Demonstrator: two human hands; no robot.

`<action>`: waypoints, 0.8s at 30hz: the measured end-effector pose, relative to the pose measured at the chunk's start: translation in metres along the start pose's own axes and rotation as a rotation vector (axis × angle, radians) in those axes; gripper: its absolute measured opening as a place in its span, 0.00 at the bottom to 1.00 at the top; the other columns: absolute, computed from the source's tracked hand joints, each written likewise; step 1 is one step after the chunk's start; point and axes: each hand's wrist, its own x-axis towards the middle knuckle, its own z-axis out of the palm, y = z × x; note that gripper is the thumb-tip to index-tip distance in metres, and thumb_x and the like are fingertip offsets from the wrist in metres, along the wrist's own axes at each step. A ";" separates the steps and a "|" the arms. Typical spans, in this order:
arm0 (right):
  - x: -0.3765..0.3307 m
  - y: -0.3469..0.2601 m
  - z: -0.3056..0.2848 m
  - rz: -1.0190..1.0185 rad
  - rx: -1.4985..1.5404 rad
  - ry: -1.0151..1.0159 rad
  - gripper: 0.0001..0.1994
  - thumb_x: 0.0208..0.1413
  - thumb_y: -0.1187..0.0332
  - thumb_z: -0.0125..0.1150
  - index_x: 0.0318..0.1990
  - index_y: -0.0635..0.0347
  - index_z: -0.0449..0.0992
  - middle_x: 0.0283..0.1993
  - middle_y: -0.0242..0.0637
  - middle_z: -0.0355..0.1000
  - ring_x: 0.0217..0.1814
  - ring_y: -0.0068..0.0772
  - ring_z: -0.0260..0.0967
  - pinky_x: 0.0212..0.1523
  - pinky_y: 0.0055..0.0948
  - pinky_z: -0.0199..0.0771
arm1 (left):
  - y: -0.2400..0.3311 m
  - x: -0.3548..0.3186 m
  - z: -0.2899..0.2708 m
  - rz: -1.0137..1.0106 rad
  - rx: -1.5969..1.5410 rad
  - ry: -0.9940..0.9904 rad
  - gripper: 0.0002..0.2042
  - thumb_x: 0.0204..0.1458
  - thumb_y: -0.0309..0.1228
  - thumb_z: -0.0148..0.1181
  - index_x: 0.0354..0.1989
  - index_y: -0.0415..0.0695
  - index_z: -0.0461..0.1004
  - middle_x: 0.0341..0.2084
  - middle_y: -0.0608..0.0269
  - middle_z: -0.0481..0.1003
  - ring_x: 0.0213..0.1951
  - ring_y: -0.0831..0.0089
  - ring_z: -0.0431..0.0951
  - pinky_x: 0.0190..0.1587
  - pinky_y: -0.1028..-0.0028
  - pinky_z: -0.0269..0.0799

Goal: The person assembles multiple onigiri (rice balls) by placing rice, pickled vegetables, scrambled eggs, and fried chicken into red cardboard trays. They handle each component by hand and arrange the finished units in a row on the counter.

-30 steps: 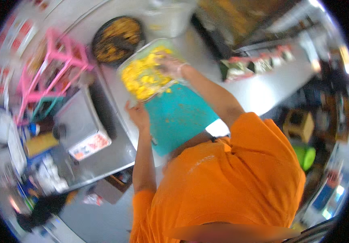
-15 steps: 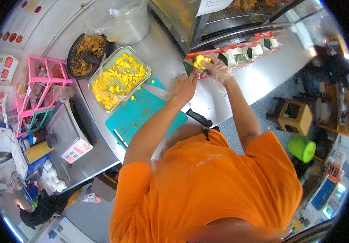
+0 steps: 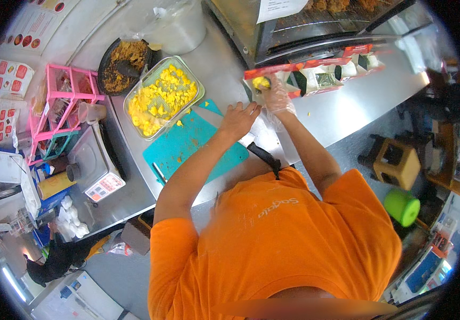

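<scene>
— So, looking down through the head view, where do we find our right hand in its clear plastic glove?

— We have it reaching into an open red-and-white cardboard box, the leftmost of a row. A soft bright-yellow clump of food sits in that box, right at the fingers.

— Are those fingers gripping it?

— They bend down toward the clump, but their tips are blurred and partly hidden, so we cannot tell whether they grip it or merely touch it.

— And our bare left hand?

— We see it back upward, just beside the box's near left corner, fingers lightly bent. Whether they touch the box or hold anything, we cannot tell.

— What lies around that arm?

— A teal rectangular cutting board dotted with crumbs, on the shiny steel bench. Between our forearms, a long black handle slants toward the orange cloth shirt.

— And farther left?

— We see a clear rectangular tray of loose yellow pieces beside the board, and next to it a round black bowl of brown food.
</scene>
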 end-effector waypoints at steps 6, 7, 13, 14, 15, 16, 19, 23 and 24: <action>-0.010 -0.011 0.016 -0.136 -0.165 0.109 0.23 0.52 0.65 0.61 0.57 0.54 0.68 0.56 0.54 0.68 0.61 0.56 0.63 0.59 0.50 0.64 | 0.029 -0.019 -0.003 -0.296 -0.122 -0.139 0.30 0.51 0.27 0.54 0.67 0.51 0.62 0.70 0.63 0.53 0.49 0.45 0.73 0.48 0.46 0.71; -0.014 -0.017 0.014 -0.192 -0.235 0.113 0.23 0.51 0.66 0.61 0.56 0.55 0.69 0.56 0.53 0.68 0.62 0.56 0.62 0.60 0.50 0.64 | 0.032 -0.022 -0.003 -0.327 -0.141 -0.154 0.31 0.51 0.27 0.54 0.68 0.51 0.60 0.72 0.63 0.50 0.49 0.44 0.73 0.49 0.45 0.70; -0.037 -0.050 -0.004 -0.424 -0.458 0.094 0.21 0.49 0.68 0.60 0.53 0.59 0.73 0.56 0.52 0.68 0.60 0.55 0.64 0.61 0.46 0.64 | 0.033 -0.035 0.001 -0.366 -0.153 -0.136 0.34 0.51 0.24 0.52 0.71 0.50 0.55 0.74 0.65 0.43 0.47 0.43 0.74 0.50 0.38 0.66; -0.039 -0.051 -0.005 -0.318 -0.369 0.056 0.21 0.50 0.69 0.59 0.54 0.60 0.73 0.57 0.51 0.69 0.61 0.54 0.64 0.62 0.45 0.64 | 0.033 -0.037 0.002 -0.365 -0.149 -0.127 0.34 0.51 0.26 0.52 0.71 0.51 0.54 0.74 0.65 0.42 0.46 0.45 0.75 0.51 0.36 0.64; -0.040 -0.052 -0.006 -0.274 -0.274 0.078 0.21 0.50 0.69 0.59 0.54 0.60 0.73 0.58 0.51 0.69 0.61 0.53 0.64 0.62 0.44 0.64 | 0.033 -0.038 0.004 -0.359 -0.136 -0.105 0.35 0.52 0.28 0.53 0.72 0.52 0.53 0.75 0.65 0.41 0.45 0.47 0.76 0.51 0.33 0.62; -0.041 -0.051 -0.007 -0.199 -0.203 0.032 0.22 0.51 0.69 0.59 0.56 0.60 0.73 0.59 0.51 0.68 0.62 0.52 0.65 0.62 0.43 0.64 | 0.033 -0.039 0.005 -0.350 -0.121 -0.106 0.35 0.53 0.29 0.53 0.72 0.52 0.52 0.75 0.64 0.41 0.43 0.50 0.76 0.51 0.31 0.61; -0.043 -0.048 -0.019 -0.143 -0.005 0.013 0.24 0.55 0.68 0.60 0.60 0.58 0.70 0.62 0.49 0.68 0.64 0.47 0.66 0.61 0.40 0.67 | 0.035 -0.041 0.011 -0.369 -0.126 -0.044 0.37 0.52 0.29 0.53 0.73 0.53 0.49 0.75 0.65 0.39 0.43 0.49 0.77 0.52 0.29 0.60; -0.050 -0.067 -0.045 0.063 0.195 -0.244 0.26 0.58 0.67 0.61 0.65 0.54 0.66 0.60 0.43 0.70 0.64 0.40 0.67 0.58 0.35 0.71 | 0.036 -0.043 0.018 -0.369 -0.313 -0.136 0.37 0.53 0.29 0.53 0.73 0.51 0.48 0.74 0.64 0.41 0.49 0.47 0.74 0.55 0.32 0.59; -0.048 -0.078 -0.044 0.142 0.239 -0.296 0.27 0.58 0.67 0.61 0.66 0.53 0.65 0.60 0.43 0.70 0.63 0.38 0.68 0.57 0.32 0.72 | 0.035 -0.046 0.020 -0.362 -0.335 -0.085 0.36 0.52 0.29 0.53 0.72 0.49 0.50 0.74 0.63 0.45 0.50 0.46 0.73 0.56 0.34 0.60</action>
